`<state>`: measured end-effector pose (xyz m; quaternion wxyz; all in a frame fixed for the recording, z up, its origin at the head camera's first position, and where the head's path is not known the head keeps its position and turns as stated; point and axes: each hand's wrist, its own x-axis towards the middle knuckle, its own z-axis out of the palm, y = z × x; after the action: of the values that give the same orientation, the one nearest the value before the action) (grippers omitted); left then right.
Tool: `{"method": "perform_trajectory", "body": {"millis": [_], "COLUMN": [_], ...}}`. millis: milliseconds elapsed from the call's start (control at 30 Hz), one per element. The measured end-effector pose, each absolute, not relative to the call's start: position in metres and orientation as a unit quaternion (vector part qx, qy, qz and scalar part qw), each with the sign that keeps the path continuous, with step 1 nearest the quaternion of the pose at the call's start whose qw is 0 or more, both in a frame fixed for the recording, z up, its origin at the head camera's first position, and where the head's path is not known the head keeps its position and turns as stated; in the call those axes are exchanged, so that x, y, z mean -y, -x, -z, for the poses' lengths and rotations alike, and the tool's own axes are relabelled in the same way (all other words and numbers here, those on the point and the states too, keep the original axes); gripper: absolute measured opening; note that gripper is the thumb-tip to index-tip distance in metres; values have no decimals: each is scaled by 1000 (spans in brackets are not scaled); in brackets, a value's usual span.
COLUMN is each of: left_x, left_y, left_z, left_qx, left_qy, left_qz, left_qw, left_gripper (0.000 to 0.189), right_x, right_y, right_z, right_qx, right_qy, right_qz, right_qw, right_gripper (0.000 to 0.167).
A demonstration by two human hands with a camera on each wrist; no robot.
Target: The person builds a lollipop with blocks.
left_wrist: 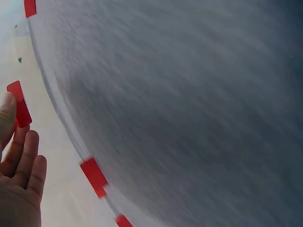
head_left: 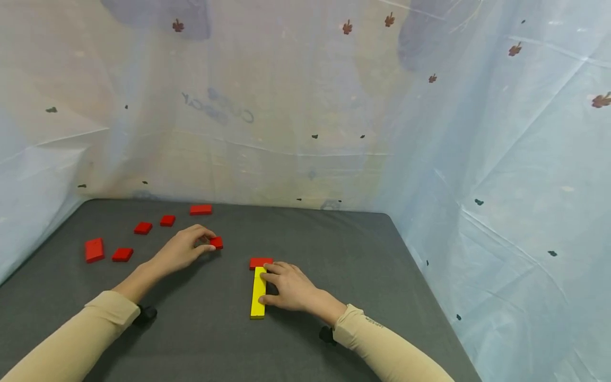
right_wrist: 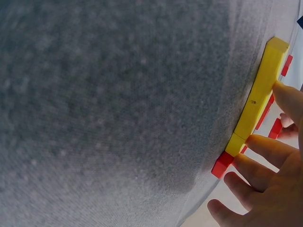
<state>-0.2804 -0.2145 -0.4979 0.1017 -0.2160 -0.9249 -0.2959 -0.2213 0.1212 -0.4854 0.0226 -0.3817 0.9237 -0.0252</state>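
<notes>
Thumb and fingers of the left hand (head_left: pixel 183 248) pinch a small flat red block (head_left: pixel 217 243); the left wrist view shows this red block (left_wrist: pixel 20 105) seen side-on at the thumb. The right hand (head_left: pixel 291 286) rests along the right side of a long yellow block (head_left: pixel 258 298), its fingers spread and fairly straight. In the right wrist view a short yellow block (right_wrist: pixel 235 144) continues the long one, and a red block (right_wrist: pixel 222 164) lies across the far end. The thumb touches the long block, while the fingertips lie by the short yellow and red blocks.
Several loose red blocks lie on the grey table (head_left: pixel 200 329) at the left and back, among them a larger one (head_left: pixel 94 250) and one near the back edge (head_left: pixel 201 210). A pale printed sheet (head_left: pixel 286 106) hangs behind and beside the table.
</notes>
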Motion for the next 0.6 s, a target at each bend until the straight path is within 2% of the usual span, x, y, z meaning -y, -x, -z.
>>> {"method": "perform_trajectory", "body": {"millis": [600], "left_x": [153], "left_y": [302], "left_z": [500], "left_qx": [915], "left_qy": [240], "left_qz": [314], "left_qw": [76], "left_gripper": [28], "right_x": [-120], "right_y": [222], "right_z": [482], "right_qx": [-923], "right_qy": [383], "right_qz": [13], "right_qw": [23], "right_gripper": [63]}}
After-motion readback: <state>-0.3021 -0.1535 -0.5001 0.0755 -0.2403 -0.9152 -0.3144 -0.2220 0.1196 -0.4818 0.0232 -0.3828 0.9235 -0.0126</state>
